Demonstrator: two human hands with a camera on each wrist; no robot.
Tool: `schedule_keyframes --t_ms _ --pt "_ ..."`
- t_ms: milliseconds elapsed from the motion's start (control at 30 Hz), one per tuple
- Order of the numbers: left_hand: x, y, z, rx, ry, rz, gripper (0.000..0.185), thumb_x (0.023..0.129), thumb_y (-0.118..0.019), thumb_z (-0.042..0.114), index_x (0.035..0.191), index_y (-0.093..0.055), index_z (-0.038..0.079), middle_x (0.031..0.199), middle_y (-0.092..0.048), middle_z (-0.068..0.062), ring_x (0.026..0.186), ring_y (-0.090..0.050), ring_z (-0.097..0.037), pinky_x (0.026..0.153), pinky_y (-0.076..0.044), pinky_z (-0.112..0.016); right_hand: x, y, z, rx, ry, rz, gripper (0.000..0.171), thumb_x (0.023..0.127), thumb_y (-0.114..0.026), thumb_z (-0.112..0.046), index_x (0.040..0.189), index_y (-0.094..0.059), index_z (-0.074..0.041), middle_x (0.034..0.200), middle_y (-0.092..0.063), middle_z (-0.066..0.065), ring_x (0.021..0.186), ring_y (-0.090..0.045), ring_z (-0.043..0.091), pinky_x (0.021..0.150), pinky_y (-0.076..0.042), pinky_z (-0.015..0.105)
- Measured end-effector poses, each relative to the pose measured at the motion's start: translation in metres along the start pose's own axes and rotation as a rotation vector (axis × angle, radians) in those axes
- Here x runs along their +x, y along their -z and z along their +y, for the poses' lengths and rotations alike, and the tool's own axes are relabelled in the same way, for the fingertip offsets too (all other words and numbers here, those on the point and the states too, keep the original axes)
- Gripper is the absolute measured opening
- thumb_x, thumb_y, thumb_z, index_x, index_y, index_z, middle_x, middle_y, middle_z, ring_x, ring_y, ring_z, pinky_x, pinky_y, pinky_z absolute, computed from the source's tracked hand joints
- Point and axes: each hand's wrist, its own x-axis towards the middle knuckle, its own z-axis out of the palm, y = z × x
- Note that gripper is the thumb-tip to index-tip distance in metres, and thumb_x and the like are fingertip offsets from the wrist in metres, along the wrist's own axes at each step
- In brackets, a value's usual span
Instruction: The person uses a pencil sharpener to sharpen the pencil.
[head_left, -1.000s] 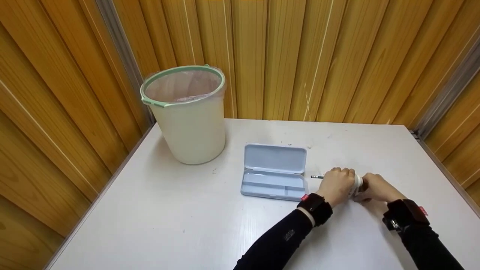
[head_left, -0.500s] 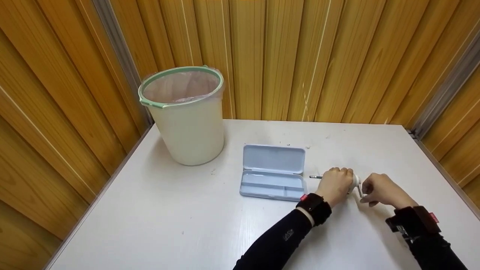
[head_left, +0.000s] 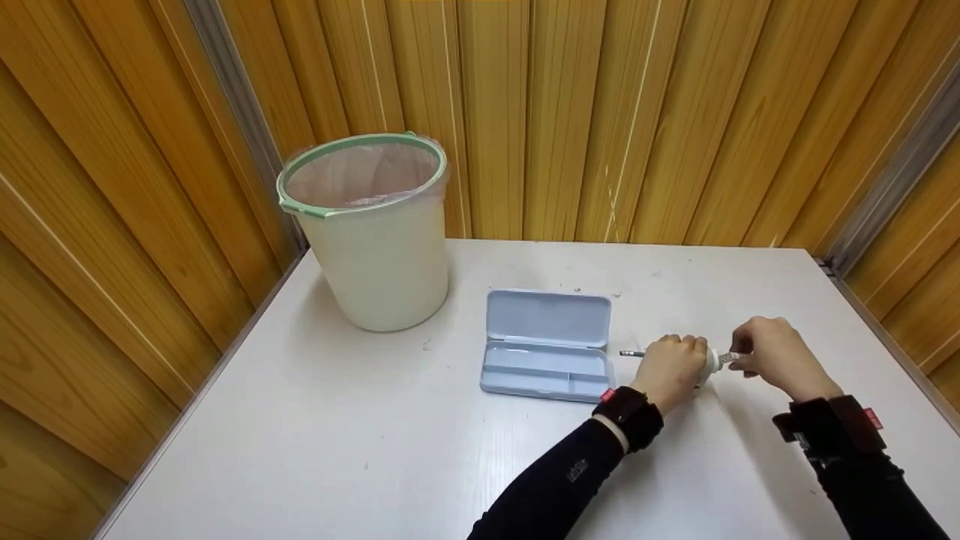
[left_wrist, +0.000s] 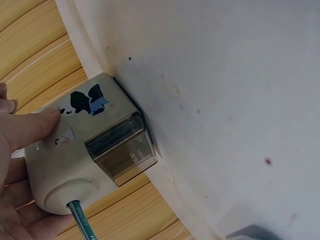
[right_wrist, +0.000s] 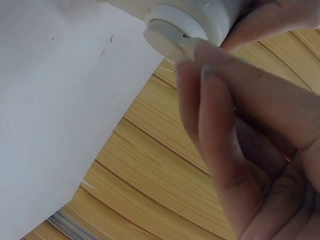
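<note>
Left hand [head_left: 673, 373] clasping pencil sharpener [left_wrist: 85, 150], right hand [head_left: 776, 356] fingers [right_wrist: 210, 105] pinching its crank [head_left: 729, 358]

Bare desk [head_left: 360, 450] lay broad in front of the hands, and more behind them toward the wall. To their left the open pencil case [head_left: 546, 345] sat just beside the sharpener [head_left: 709, 364], blocking that side; the bin [head_left: 371, 232] stood well apart.

Cream waste bin [head_left: 375, 247] with green rim and plastic liner at upper left of the frame, open light blue pencil case [head_left: 546, 343] in the centre, white table [head_left: 337, 442] below, wooden panel wall [head_left: 562, 112] behind
</note>
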Motion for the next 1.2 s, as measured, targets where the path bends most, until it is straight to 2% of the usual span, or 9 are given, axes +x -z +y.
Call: schedule_keyframes --t_ms 133,300,467,600,733,967,1200 --pt "0.001 -0.001 -0.001 -0.006 0.0 -0.007 0.021 0.087 -0.066 0.026 0.108 -0.067 0.024 0.093 -0.068 0.015 0.079 -0.063 -0.001 0.067 -0.052 -0.013 0.011 0.001 0.001 -0.014 -0.026 0.052 0.01 0.075 -0.075 0.003 0.069 -0.068 0.0 0.065 -0.068 0.009 0.056 -0.064 0.018 0.055 -0.047 0.032" --pt "0.001 0.0 -0.002 -0.017 -0.005 -0.018 0.025 0.086 -0.067 0.029 0.111 -0.067 0.024 0.095 -0.068 0.015 0.08 -0.063 -0.001 0.068 -0.052 -0.013 0.023 -0.003 0.007 -0.033 -0.016 0.125 0.009 0.074 -0.076 0.002 0.069 -0.068 0.0 0.065 -0.067 0.011 0.059 -0.06 0.022 0.057 -0.045 0.034" --pt "0.001 0.001 -0.002 -0.022 -0.009 -0.033 0.033 0.082 -0.072 0.037 0.112 -0.067 0.024 0.096 -0.068 0.015 0.081 -0.063 -0.001 0.068 -0.052 -0.014 0.031 -0.009 0.015 -0.018 -0.022 0.152 0.008 0.075 -0.073 0.004 0.07 -0.068 0.002 0.066 -0.066 0.013 0.062 -0.06 0.026 0.056 -0.046 0.032" --pt "0.0 0.001 -0.001 -0.012 -0.009 -0.031 0.031 0.084 -0.07 0.036 0.113 -0.067 0.024 0.097 -0.068 0.015 0.081 -0.063 -0.001 0.068 -0.052 -0.013 0.038 -0.016 0.022 -0.009 -0.023 0.166 0.005 0.075 -0.07 0.005 0.07 -0.068 0.003 0.066 -0.066 0.014 0.063 -0.059 0.028 0.056 -0.045 0.032" --pt "0.0 0.001 0.0 -0.009 -0.008 -0.018 0.03 0.087 -0.068 0.033 0.115 -0.067 0.024 0.098 -0.069 0.015 0.081 -0.063 -0.001 0.068 -0.052 -0.014 0.044 -0.024 0.03 0.005 -0.028 0.147 0.002 0.074 -0.069 0.004 0.073 -0.068 0.005 0.07 -0.067 0.017 0.066 -0.06 0.029 0.058 -0.044 0.032" --pt "-0.002 0.001 -0.001 -0.008 -0.008 0.003 0.035 0.083 -0.072 0.039 0.114 -0.067 0.023 0.096 -0.068 0.015 0.081 -0.064 -0.001 0.067 -0.052 -0.014 0.047 -0.04 0.045 0.018 -0.011 0.096 0.005 0.076 -0.072 0.002 0.072 -0.07 0.002 0.07 -0.069 0.016 0.067 -0.06 0.028 0.061 -0.045 0.034" --pt "-0.002 0.001 -0.002 -0.011 -0.014 0.049 0.023 0.085 -0.07 0.033 0.106 -0.068 0.023 0.092 -0.068 0.014 0.077 -0.063 -0.001 0.066 -0.051 -0.014 0.042 -0.052 0.055 0.046 -0.004 -0.006 0.015 0.066 -0.063 0.013 0.075 -0.07 0.004 0.07 -0.068 0.014 0.065 -0.053 0.02 0.059 -0.042 0.03"
